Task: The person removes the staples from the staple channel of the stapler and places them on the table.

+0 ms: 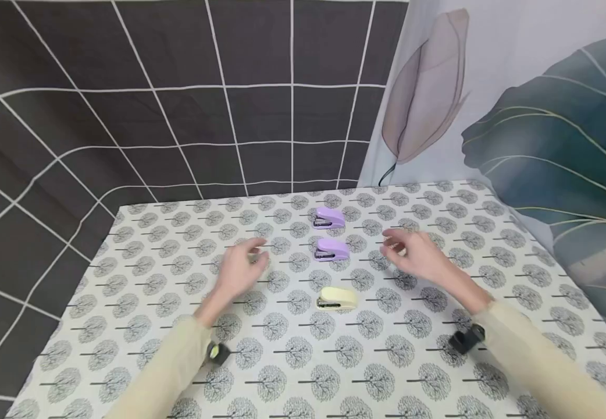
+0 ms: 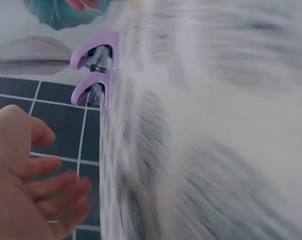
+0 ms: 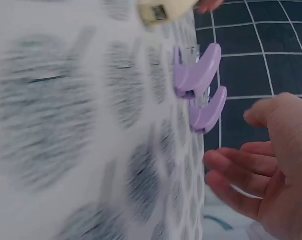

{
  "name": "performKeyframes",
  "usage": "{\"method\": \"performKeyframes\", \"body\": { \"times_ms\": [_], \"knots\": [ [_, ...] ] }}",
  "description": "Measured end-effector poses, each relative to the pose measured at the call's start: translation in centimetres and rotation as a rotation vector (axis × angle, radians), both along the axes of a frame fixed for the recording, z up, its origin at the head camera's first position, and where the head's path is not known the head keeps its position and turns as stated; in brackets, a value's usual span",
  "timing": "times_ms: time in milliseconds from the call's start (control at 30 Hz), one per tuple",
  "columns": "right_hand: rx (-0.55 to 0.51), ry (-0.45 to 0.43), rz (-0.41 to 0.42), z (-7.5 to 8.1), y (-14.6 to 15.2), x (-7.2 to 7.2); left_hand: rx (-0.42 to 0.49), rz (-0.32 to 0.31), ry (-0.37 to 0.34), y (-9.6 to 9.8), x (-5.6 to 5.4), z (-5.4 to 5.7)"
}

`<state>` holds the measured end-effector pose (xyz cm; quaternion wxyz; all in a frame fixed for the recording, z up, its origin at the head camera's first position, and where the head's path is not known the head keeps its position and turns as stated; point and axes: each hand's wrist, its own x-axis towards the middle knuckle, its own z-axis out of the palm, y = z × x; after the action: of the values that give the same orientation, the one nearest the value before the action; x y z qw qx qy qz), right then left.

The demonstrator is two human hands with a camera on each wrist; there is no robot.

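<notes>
Two purple staplers stand one behind the other in the middle of the table: the far stapler (image 1: pixel 329 218) and the nearer purple stapler (image 1: pixel 331 249). Closer to the front is a pale yellow stapler (image 1: pixel 337 298). My left hand (image 1: pixel 242 267) hovers left of the staplers, fingers loosely bent and holding nothing. On the other side, my right hand (image 1: pixel 413 253) is also raised with relaxed fingers and nothing in its grasp. The right wrist view shows both purple staplers (image 3: pixel 197 72) beyond the right hand (image 3: pixel 261 165), with part of the yellow stapler (image 3: pixel 166 10) at the top.
A white cloth with grey tree prints covers the table (image 1: pixel 292 349). Behind it hangs a dark curtain (image 1: pixel 261 110) with white grid lines, and a leaf-patterned curtain (image 1: pixel 491 75) is at the right. Each wrist bears a small black camera (image 1: pixel 465 338).
</notes>
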<state>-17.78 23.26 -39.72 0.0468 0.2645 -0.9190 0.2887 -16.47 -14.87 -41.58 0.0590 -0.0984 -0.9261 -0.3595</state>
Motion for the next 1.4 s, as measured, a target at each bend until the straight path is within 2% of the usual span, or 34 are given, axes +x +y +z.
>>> {"method": "performKeyframes", "body": {
  "times_ms": [100, 200, 333, 433, 533, 700, 1000, 1200, 1400],
  "knots": [
    [-0.055, -0.027, 0.016, 0.4, -1.8, -2.6, 0.113, -0.054, -0.082, 2.3, -3.2, -0.1],
    [-0.061, -0.06, 0.034, 0.7, -3.5, -5.2, 0.17, -0.09, -0.129, 4.4, -6.1, -0.7],
    [-0.03, -0.123, 0.056, 0.8, -5.5, -7.7, 0.24, -0.064, -0.191, 6.2, -8.4, -1.5],
    [-0.016, -0.163, 0.057, 0.7, -6.7, -8.7, 0.272, -0.042, -0.234, 7.0, -9.1, -1.6],
    [-0.011, -0.164, 0.044, 0.4, -7.5, -9.2, 0.286, -0.051, -0.242, 7.6, -9.7, -1.7],
    [0.007, -0.153, 0.044, 0.0, -8.7, -9.8, 0.238, -0.062, -0.222, 8.4, -10.3, -1.8],
    [0.077, -0.118, 0.069, 0.0, -10.2, -10.7, 0.107, -0.058, -0.175, 9.1, -11.5, -2.9],
    [0.115, -0.109, 0.103, -0.2, -10.7, -11.0, 0.063, -0.037, -0.151, 9.0, -12.1, -3.4],
    [0.173, -0.073, 0.092, -0.5, -11.1, -11.2, 0.039, -0.042, -0.146, 8.9, -12.5, -3.6]
  ]
}}
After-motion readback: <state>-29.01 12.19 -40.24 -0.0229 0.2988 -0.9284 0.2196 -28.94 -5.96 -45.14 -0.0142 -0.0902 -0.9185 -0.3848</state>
